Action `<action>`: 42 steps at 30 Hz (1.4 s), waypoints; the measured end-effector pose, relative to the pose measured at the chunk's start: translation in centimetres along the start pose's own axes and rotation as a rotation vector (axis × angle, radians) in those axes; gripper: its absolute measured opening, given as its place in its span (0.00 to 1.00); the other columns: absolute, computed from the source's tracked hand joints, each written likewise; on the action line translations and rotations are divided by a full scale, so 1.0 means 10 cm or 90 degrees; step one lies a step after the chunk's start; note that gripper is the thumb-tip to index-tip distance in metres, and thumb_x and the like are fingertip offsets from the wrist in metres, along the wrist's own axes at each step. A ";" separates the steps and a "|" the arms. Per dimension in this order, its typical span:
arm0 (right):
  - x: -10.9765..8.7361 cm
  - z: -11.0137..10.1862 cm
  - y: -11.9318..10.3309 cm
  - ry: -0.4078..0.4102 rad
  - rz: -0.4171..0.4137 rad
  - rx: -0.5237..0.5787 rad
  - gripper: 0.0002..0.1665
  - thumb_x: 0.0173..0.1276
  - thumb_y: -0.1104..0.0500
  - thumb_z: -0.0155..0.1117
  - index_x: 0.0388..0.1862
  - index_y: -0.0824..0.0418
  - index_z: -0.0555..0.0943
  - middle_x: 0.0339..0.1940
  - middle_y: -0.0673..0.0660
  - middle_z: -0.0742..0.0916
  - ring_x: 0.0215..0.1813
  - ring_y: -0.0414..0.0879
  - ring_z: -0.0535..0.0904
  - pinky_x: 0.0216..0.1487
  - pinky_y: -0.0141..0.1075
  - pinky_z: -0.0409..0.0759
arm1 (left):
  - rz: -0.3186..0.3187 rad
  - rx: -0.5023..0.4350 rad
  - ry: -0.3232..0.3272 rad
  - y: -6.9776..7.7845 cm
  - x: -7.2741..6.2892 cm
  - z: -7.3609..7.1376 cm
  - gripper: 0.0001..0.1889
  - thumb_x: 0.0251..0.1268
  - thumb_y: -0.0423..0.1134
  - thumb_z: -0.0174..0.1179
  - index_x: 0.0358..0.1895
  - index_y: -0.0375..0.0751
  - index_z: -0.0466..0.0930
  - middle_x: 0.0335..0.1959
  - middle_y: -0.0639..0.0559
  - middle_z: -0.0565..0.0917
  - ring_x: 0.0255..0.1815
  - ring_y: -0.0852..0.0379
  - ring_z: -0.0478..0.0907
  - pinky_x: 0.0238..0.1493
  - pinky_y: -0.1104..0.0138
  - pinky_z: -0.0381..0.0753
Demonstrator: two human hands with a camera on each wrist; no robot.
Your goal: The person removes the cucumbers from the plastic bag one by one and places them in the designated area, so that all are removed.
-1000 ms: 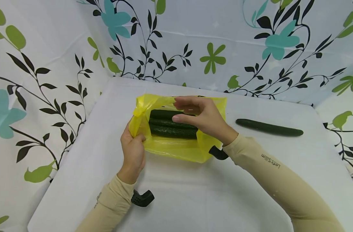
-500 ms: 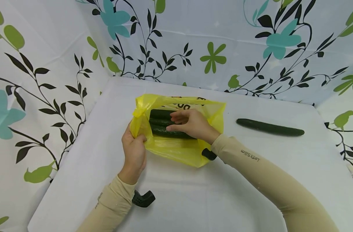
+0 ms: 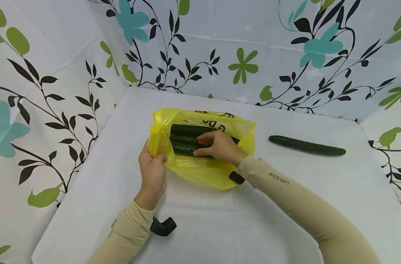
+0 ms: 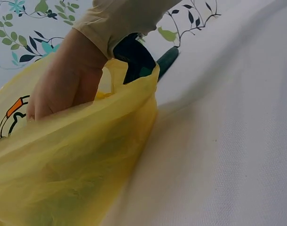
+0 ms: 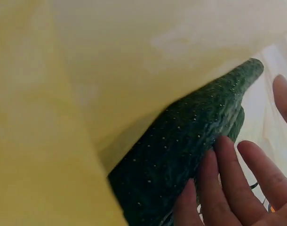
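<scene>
My left hand (image 3: 152, 172) grips the left edge of a yellow plastic bag (image 3: 190, 174) that lies on its side with its mouth spread wide. Dark green cucumbers (image 3: 184, 148) rest side by side inside it. Through the mouth, my right hand (image 3: 221, 146) reaches over their right part, thumb on the near side. In the right wrist view its fingertips meet a bumpy cucumber (image 5: 181, 146), with the thumb standing apart. The left wrist view shows the right hand (image 4: 63, 82) dipping behind the wall of the bag (image 4: 77, 165); its fingertips are hidden there.
Another cucumber (image 3: 307, 145) lies alone on the white table (image 3: 200, 227), right of the bag. A curtain (image 3: 200, 33) with leaf and flower prints hangs behind the table. Black wrist devices (image 3: 163, 226) sit under both wrists.
My right hand has come down and slightly left from above the bag's opening onto the cucumbers. The left hand keeps its hold on the bag.
</scene>
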State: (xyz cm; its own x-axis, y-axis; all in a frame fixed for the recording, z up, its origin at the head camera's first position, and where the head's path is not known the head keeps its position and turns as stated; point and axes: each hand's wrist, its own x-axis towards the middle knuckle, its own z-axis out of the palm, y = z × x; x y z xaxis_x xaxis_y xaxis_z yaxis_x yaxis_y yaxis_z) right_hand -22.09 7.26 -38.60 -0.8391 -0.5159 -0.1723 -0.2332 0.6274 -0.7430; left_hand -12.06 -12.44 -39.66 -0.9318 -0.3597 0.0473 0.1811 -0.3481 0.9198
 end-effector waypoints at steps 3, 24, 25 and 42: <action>-0.01 0.02 0.00 -0.006 0.001 -0.043 0.32 0.60 0.46 0.77 0.62 0.55 0.83 0.57 0.51 0.86 0.58 0.46 0.80 0.56 0.41 0.79 | 0.001 -0.001 0.001 0.00 0.00 0.00 0.36 0.51 0.13 0.37 0.67 0.32 0.69 0.57 0.46 0.72 0.57 0.53 0.68 0.58 0.64 0.68; -0.02 0.23 0.05 0.043 -0.067 -0.332 0.30 0.57 0.57 0.79 0.61 0.55 0.85 0.53 0.57 0.84 0.47 0.50 0.82 0.41 0.43 0.82 | -0.003 0.008 0.007 0.01 -0.01 0.01 0.38 0.50 0.13 0.37 0.70 0.34 0.69 0.57 0.46 0.72 0.56 0.52 0.68 0.57 0.64 0.67; -0.02 0.23 0.05 0.047 -0.069 -0.340 0.30 0.57 0.58 0.79 0.61 0.55 0.85 0.52 0.57 0.84 0.46 0.50 0.82 0.39 0.43 0.82 | -0.002 0.007 0.005 0.01 -0.02 0.01 0.38 0.50 0.13 0.37 0.70 0.34 0.69 0.57 0.46 0.72 0.56 0.52 0.68 0.57 0.64 0.67; -0.07 0.07 0.07 -0.018 0.009 -0.128 0.29 0.56 0.57 0.81 0.59 0.54 0.85 0.55 0.53 0.84 0.53 0.48 0.79 0.53 0.42 0.79 | 0.028 -0.010 0.006 0.04 -0.02 0.00 0.40 0.51 0.13 0.36 0.72 0.35 0.67 0.59 0.45 0.72 0.55 0.52 0.68 0.55 0.65 0.71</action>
State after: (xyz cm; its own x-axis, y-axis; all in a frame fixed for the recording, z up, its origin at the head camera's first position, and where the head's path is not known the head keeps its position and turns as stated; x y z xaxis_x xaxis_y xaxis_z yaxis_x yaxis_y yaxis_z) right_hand -21.35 7.65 -39.41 -0.8292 -0.5212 -0.2020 -0.3175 0.7366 -0.5972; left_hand -11.81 -12.56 -39.30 -0.9196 -0.3837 0.0836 0.2266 -0.3447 0.9110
